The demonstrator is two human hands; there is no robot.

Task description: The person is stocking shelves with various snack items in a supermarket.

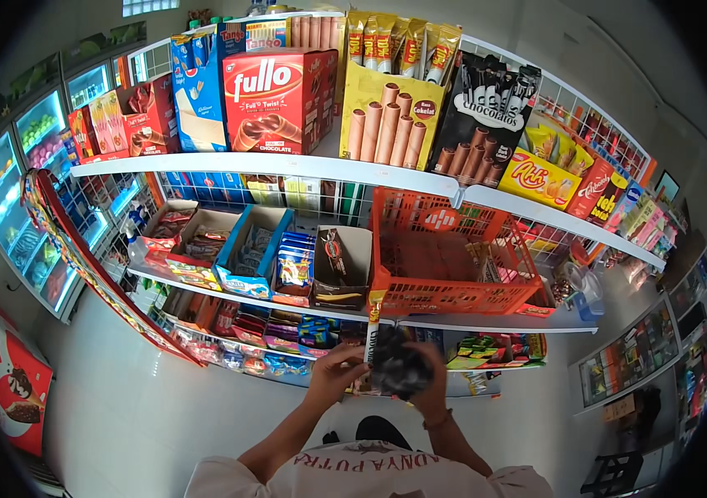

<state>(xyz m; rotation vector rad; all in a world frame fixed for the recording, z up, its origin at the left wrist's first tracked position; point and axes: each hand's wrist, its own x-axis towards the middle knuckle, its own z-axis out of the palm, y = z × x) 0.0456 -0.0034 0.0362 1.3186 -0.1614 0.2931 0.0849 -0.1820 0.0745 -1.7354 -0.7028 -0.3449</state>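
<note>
In front of my chest, my left hand (336,371) pinches the lower end of a slim, upright wafer stick packet (373,333), white with a yellow top. My right hand (429,378) grips a dark, blurred bundle (400,362) just beside it; what the bundle is I cannot tell. Behind both hands runs the middle shelf, where an orange plastic basket (453,299) holds some packets. To its left stands an open brown carton (342,267) with a few dark packets inside.
On the top shelf (279,163) stand a red Fullo box (276,103), a yellow wafer roll box (388,118) and a black Chocolatos box (481,127). Snack cartons (254,249) line the middle shelf. A red-edged rack (104,274) borders the left, near lit fridges (36,199).
</note>
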